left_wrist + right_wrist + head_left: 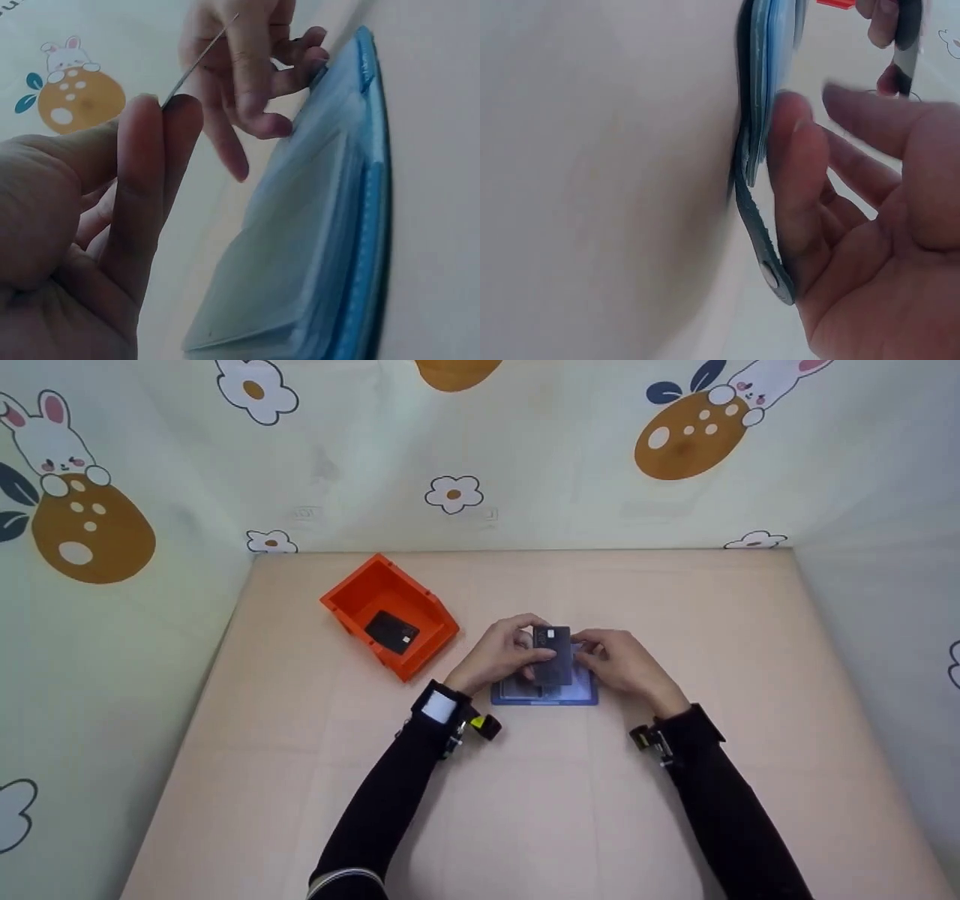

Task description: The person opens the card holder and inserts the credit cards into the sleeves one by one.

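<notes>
My left hand [496, 651] pinches a dark bank card [553, 666] between thumb and fingers, holding it up above a blue card holder [544, 702]. In the left wrist view the card [199, 61] is edge-on, a thin line above the fingertips. The card holder lies spread on the table, its clear plastic sleeves [277, 240] stacked inside the blue cover. My right hand [621, 660] is at the holder's right side, fingers loosely bent and right beside the sleeves. A strap with a metal snap [770, 274] sticks out from the holder near the right palm.
An orange bin [346, 583] stands left of the hands, turned at an angle, with another dark card [391, 631] inside. The pale tabletop [525, 795] meets a patterned cloth wall [360, 472] at the back and sides.
</notes>
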`<move>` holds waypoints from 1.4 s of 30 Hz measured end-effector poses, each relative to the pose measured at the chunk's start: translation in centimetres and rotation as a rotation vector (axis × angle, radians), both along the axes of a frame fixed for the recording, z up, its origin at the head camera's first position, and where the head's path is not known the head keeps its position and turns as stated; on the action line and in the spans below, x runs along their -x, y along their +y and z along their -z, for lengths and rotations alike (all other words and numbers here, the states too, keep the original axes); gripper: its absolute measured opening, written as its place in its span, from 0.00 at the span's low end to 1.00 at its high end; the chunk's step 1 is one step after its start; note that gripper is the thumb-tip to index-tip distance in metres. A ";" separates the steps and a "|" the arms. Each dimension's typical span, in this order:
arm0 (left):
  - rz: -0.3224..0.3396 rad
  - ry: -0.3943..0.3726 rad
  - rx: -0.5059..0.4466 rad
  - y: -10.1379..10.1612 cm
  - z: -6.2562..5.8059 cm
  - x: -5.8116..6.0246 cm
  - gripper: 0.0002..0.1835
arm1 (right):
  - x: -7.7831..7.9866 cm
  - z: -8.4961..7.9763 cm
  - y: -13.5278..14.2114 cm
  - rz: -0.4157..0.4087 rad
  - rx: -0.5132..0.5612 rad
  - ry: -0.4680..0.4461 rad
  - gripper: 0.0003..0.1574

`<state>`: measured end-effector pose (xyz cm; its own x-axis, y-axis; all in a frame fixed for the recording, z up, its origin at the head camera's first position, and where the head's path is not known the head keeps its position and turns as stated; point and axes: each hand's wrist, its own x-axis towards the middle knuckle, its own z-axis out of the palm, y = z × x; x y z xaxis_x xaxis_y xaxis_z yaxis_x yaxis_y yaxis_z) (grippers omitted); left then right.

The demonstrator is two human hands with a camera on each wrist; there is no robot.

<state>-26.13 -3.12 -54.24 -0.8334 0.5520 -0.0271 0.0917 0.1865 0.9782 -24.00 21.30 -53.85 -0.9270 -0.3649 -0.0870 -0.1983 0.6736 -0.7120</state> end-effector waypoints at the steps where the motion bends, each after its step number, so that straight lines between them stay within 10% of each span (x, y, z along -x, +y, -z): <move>1: 0.001 0.007 0.011 0.2 0.2 -0.1 0.19 | 0.0 -0.1 -0.1 0.017 0.037 -0.030 0.21; 13: 0.051 0.050 0.094 0.5 0.1 -0.3 0.25 | -0.6 -0.6 -1.7 0.023 0.309 -0.224 0.22; 20: 0.131 0.288 0.538 -1.9 -0.9 0.5 0.56 | -0.5 -0.7 -1.5 0.103 0.445 -0.302 0.25; 24: 0.197 0.316 0.698 -2.6 -1.2 0.6 0.57 | -0.6 -0.6 -1.5 0.114 0.478 -0.325 0.33; 42: 0.189 0.313 0.756 -2.7 -1.5 0.0 0.45 | -0.6 0.1 -1.5 0.112 0.344 -0.286 0.43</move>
